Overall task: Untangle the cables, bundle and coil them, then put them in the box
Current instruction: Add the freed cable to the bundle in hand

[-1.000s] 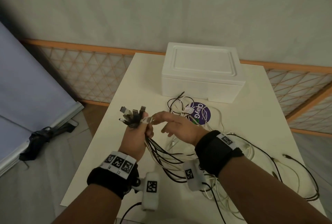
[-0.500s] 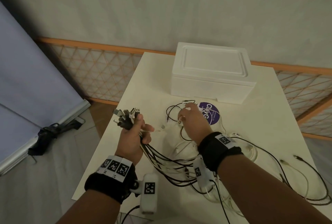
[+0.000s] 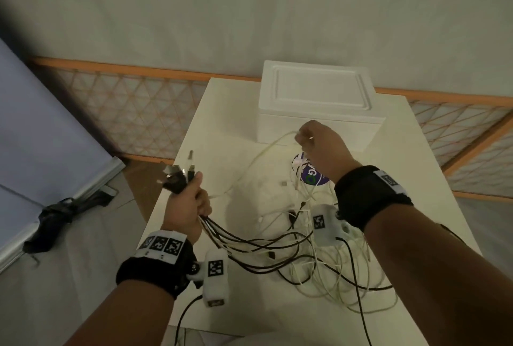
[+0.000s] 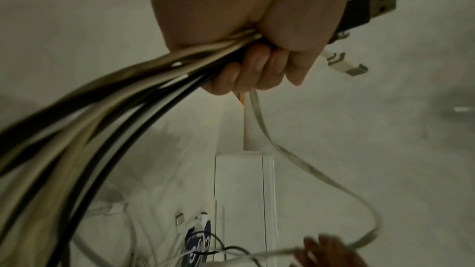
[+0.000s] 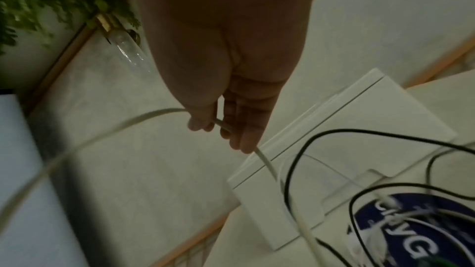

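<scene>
My left hand [image 3: 186, 199] grips a bundle of black and white cables [image 4: 133, 84] just below their USB plugs [image 3: 177, 176], which stick up out of the fist. The cables trail down into a tangle [image 3: 311, 256] on the white table [image 3: 222, 129]. My right hand [image 3: 313, 137] is raised in front of the closed white foam box [image 3: 316, 95] and pinches a single white cable [image 5: 221, 123] between thumb and fingers. That cable sags in a long arc back to the left hand.
A purple round sticker [image 3: 313, 170] lies on the table under loose cable ends, just before the box. A lattice fence [image 3: 133, 112] runs behind the table. A blue board [image 3: 41, 134] and a dark bag [image 3: 58, 215] are on the floor at left.
My right hand has left the plugs at the left hand, dipped to the tangle near the sticker, then lifted a white cable up toward the box. The left hand kept its grip.
</scene>
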`<state>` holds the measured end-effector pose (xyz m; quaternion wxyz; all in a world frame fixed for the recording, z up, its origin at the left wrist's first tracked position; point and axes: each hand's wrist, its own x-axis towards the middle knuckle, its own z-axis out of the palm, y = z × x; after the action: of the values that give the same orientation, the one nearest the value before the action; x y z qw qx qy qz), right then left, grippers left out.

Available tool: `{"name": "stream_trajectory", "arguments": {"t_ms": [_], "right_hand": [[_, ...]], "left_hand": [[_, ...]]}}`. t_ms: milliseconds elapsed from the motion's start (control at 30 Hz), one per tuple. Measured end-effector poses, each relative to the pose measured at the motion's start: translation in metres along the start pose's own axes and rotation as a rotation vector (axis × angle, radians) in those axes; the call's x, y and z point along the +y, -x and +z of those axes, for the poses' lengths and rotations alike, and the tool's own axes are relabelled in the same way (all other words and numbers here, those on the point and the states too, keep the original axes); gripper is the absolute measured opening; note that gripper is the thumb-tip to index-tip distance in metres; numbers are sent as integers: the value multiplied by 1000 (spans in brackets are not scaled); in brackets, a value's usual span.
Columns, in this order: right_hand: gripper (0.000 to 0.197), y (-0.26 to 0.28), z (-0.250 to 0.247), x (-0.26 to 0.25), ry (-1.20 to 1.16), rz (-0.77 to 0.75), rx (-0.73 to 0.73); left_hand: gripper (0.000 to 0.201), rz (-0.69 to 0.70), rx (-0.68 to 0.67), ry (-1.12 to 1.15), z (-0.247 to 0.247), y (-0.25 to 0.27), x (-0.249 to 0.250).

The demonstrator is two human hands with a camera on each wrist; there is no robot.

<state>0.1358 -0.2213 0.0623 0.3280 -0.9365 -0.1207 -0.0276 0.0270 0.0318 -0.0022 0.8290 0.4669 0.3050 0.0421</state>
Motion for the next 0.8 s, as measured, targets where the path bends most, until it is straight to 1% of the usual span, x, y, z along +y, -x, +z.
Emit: {"name": "stream_trajectory", "arguments": {"t_ms": [67, 133, 200, 233, 267, 333, 400, 467, 533, 567, 633, 667, 700, 733, 767, 800], "right_hand": [[19, 2, -2, -12, -55, -22, 3], [15, 5, -15, -22, -130, -32, 93], [8, 6, -34, -23, -216, -28, 180], [6, 9, -43, -21, -246, -31, 202], [9, 13, -50, -18, -244, -37, 215], [17, 21, -55, -11, -168, -55, 211], [22, 28, -48, 2, -115, -75, 178], [26, 34, -38, 20, -34, -103, 165], [29, 41, -31, 36, 19, -83, 159], [28, 45, -30, 40, 21, -58, 137], [24, 56, -29, 44, 16, -41, 112], [23, 61, -28, 47, 17, -63, 140], [24, 67, -29, 47, 62, -71, 206], [24, 72, -30, 49, 155, -44, 293], [23, 77, -32, 52, 281, 39, 335], [24, 80, -36, 58, 407, 167, 238]], "left_hand": [[42, 31, -51, -57, 14, 7, 0], [39, 40, -83, -70, 24, 11, -1], [41, 6, -71, -50, 25, 9, -1], [42, -18, -62, -31, 23, 7, -2], [42, -43, -53, -13, 21, 5, -3], [37, -76, -41, 12, 17, 1, -5], [28, -79, -21, 16, 15, -3, -6], [22, -49, 2, -3, 14, -7, -7], [16, -13, 15, -7, 11, -10, -8], [14, -15, -7, 31, 9, -11, -8], [19, -58, -94, 181, 7, -11, -7], [24, -75, -120, 240, 8, -10, -6], [31, -78, -123, 263, 10, -9, -6], [36, -74, -114, 255, 13, -9, -6], [40, -69, -106, 237, 15, -7, -6], [40, -63, -90, 217, 17, -8, -7]]}}
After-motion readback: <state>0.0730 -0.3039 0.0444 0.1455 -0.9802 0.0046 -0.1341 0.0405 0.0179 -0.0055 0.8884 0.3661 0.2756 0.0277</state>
